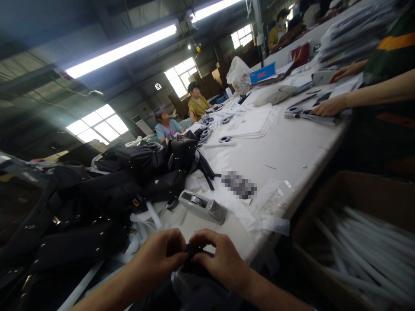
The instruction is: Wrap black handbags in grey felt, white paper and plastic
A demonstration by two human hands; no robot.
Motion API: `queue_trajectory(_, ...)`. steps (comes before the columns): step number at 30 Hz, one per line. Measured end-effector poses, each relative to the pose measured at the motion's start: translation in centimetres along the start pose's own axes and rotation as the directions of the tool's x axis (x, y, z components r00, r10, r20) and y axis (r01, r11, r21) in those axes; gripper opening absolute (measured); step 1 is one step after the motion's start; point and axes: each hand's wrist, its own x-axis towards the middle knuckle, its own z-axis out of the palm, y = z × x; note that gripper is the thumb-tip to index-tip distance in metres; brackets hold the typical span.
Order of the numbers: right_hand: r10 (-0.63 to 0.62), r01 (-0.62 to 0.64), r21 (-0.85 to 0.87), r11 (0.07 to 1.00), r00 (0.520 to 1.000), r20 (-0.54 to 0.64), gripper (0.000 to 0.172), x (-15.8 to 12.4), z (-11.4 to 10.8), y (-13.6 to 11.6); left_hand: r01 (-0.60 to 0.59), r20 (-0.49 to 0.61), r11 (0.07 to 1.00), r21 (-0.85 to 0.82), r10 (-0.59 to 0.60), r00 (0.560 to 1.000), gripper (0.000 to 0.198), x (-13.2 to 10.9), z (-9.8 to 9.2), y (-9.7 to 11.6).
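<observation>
Both my hands meet at the lower middle, over a dark bundle (199, 276) with some clear plastic around it. My left hand (164, 250) pinches a small black piece (190, 250) between thumb and fingers. From the other side, my right hand (220, 259) grips the same black piece with thumb and curled fingers. What exactly this piece is cannot be made out; blur and the fingers hide part of it. Just beyond my hands a grey tape dispenser (203, 207) sits on the white table (279, 151).
Black bags (129, 172) with gold fittings are heaped at left. A cardboard box (366, 185) of white tubes (372, 250) stands right of the table edge. A co-worker's hands (330, 106) handle wrapped straps at upper right. Two people sit across the table.
</observation>
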Motion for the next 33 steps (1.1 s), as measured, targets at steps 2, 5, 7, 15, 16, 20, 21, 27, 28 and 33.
queue_trajectory(2,-0.010,0.009,-0.051,0.999,1.000,-0.025,0.027,-0.1,0.0,-0.2,-0.017,-0.009,0.995,0.101,0.018,1.000,0.013,-0.2,0.0,0.6)
queue_trajectory(5,-0.020,0.011,-0.147,0.989,0.998,-0.060,0.025,-0.2,-0.2,-0.5,-0.060,-0.026,0.967,0.247,0.068,0.997,0.026,-0.5,-0.3,1.5)
queue_trajectory(7,-0.021,0.012,-0.171,0.985,0.998,-0.054,0.025,-0.2,-0.4,-0.6,-0.095,-0.023,0.957,0.275,0.105,0.994,0.025,-0.6,-0.3,1.7)
queue_trajectory(15,0.116,-0.139,0.180,0.974,0.984,0.133,0.024,0.8,-1.6,0.5,-0.103,-0.022,0.944,0.314,0.116,0.993,0.021,-0.2,0.4,0.7)
queue_trajectory(16,0.149,-0.176,0.211,0.961,0.979,0.140,0.024,1.0,-1.6,0.7,-0.091,-0.026,0.938,0.335,0.106,0.994,0.021,-0.4,0.6,0.7)
queue_trajectory(20,0.287,-0.334,0.299,0.894,0.939,0.189,0.033,1.4,-1.5,0.9,-0.025,-0.076,0.892,0.451,0.067,0.995,0.020,-0.9,1.4,1.1)
queue_trajectory(21,0.312,-0.369,0.314,0.875,0.925,0.217,0.034,1.5,-1.5,0.8,-0.020,-0.094,0.885,0.465,0.072,0.993,0.019,-0.9,1.6,1.2)
queue_trajectory(27,0.336,-0.372,0.085,0.924,0.900,0.277,0.021,2.1,-2.1,0.3,-0.048,-0.142,0.892,0.450,0.124,0.982,0.013,-1.2,2.2,1.4)
queue_trajectory(28,0.336,-0.357,0.034,0.934,0.904,0.265,0.018,2.1,-2.4,0.4,-0.050,-0.151,0.893,0.447,0.130,0.980,0.012,-1.2,2.2,1.3)
queue_trajectory(33,0.327,-0.315,-0.099,0.944,0.930,0.169,0.021,1.2,-5.7,1.8,-0.056,-0.161,0.910,0.411,0.133,0.978,0.010,-1.4,2.2,1.0)
